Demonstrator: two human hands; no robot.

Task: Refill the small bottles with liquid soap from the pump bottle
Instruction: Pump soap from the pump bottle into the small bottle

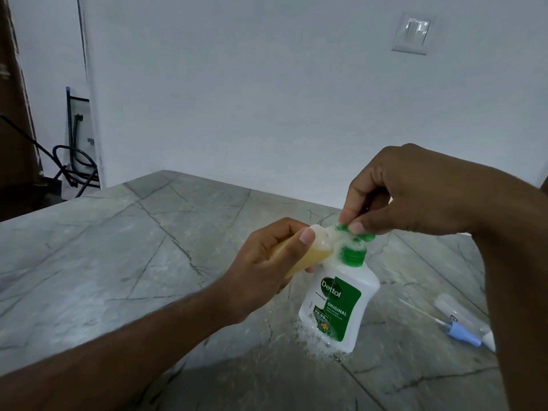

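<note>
A white Dettol pump bottle (338,304) with a green label stands on the grey marble table (118,262). My right hand (409,191) comes from above, thumb and fingers pinching its green pump head (353,232). My left hand (264,262) grips a small clear bottle (311,253) holding yellowish soap, tilted on its side with its mouth against the pump nozzle. Foam clings around the nozzle and the green collar.
Soap droplets and foam speckle the table around the pump bottle's base (320,345). At the right lie a small clear bottle (456,312) and a blue spray cap with a thin tube (456,333). A white wall with a switch plate (412,32) stands behind.
</note>
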